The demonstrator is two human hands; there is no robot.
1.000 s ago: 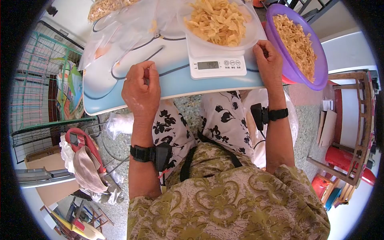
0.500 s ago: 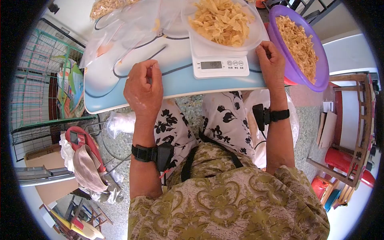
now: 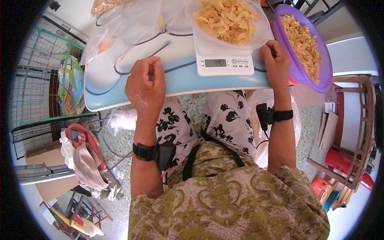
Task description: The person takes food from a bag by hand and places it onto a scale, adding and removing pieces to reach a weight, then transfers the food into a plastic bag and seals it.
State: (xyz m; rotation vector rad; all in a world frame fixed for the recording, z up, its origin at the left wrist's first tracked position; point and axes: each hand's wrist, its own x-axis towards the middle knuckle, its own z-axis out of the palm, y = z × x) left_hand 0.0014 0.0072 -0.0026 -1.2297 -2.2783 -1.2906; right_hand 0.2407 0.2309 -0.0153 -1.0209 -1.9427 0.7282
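Note:
My left hand (image 3: 146,82) rests at the front edge of the table (image 3: 180,80), its fingers curled into a loose fist with nothing showing in it. Beside the white digital kitchen scale (image 3: 225,68), my right hand (image 3: 276,64) is closed too, thumb near the curled fingers and nothing visible between them. Its fingertips are close to the rim of a translucent bowl (image 3: 265,34) standing on the scale. Pale yellow, flat dried strips (image 3: 228,22) fill the bowl. Dark digits show on the scale's display.
A purple basin (image 3: 329,76) of shredded dried pieces stands right of my right hand. Clear plastic bags (image 3: 124,30) lie on the table's left, with a filled bag (image 3: 105,6) behind them. Left of the table are a wire cage (image 3: 36,76) and a red stool (image 3: 92,146) holding a phone and cloth.
The table, scale and bowl sit slightly farther right in view, as from a small head movement. Both hands keep nearly the same pose.

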